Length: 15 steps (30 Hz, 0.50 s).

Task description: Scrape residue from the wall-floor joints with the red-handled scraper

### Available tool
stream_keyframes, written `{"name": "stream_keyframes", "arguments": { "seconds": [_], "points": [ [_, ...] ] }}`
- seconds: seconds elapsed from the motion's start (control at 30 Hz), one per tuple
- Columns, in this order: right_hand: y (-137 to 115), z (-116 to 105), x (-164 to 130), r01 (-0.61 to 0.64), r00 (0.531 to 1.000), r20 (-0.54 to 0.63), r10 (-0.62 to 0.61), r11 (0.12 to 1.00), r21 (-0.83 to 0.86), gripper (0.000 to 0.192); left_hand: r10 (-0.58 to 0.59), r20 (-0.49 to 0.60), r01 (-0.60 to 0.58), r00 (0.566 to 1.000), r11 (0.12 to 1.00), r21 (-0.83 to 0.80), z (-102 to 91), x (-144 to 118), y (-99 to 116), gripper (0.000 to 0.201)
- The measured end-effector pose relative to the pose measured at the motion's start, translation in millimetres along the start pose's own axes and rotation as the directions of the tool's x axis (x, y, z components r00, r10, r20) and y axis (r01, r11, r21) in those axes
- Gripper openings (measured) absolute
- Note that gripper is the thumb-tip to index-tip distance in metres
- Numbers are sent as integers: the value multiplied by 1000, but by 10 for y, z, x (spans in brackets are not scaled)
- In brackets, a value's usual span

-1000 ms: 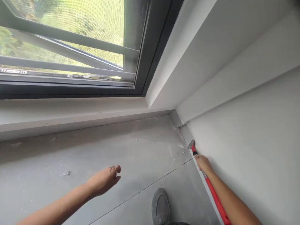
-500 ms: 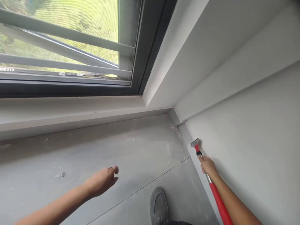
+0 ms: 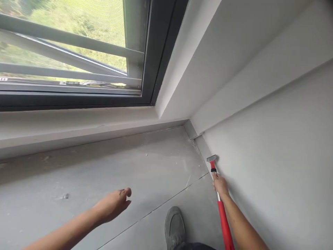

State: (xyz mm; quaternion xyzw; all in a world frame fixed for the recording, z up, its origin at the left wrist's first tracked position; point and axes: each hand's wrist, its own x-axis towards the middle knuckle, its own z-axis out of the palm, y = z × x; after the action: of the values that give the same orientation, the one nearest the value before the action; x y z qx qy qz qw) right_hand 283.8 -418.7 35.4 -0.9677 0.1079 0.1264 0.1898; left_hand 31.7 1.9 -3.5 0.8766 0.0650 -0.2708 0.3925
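My right hand (image 3: 221, 185) grips the metal shaft of a long-handled scraper (image 3: 225, 222), just below its black collar. The scraper has a red grip, a red neck and a grey blade head (image 3: 211, 158). That head is at the skirting tile (image 3: 203, 146) along the right wall; whether the blade touches it I cannot tell. My left hand (image 3: 116, 205) hovers over the grey floor (image 3: 125, 166) with nothing visible in it. Its fingers are loosely curled, with a gap between thumb and forefinger.
A dark-framed window (image 3: 148, 69) with horizontal bars stands ahead on the left. The white wall (image 3: 275, 146) rises close on the right. My grey shoe (image 3: 175, 225) is on the floor at the bottom. Small bits of debris (image 3: 65, 196) lie on the tiles.
My right hand and the scraper have shifted left in the view, and the shaft now stands more upright. The left hand stays nearly in place. The whole view has turned slightly.
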Motion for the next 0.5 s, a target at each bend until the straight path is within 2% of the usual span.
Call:
{"name": "stream_keyframes", "arguments": {
  "seconds": [0.23, 0.37, 0.5],
  "points": [
    [326, 146, -180, -51, 997, -49, 54, 997, 60, 40, -9, -10, 9, 1000, 1000, 7, -5, -42, -17, 27],
    [270, 219, -89, -54, 995, -86, 59, 996, 64, 41, -26, 15, 26, 1000, 1000, 16, 21, -29, 7, 27],
    [234, 199, -6, -25, 997, -67, 29, 998, 66, 43, -23, 9, 23, 1000, 1000, 4, 14, -27, 45, 28]
  ]
}}
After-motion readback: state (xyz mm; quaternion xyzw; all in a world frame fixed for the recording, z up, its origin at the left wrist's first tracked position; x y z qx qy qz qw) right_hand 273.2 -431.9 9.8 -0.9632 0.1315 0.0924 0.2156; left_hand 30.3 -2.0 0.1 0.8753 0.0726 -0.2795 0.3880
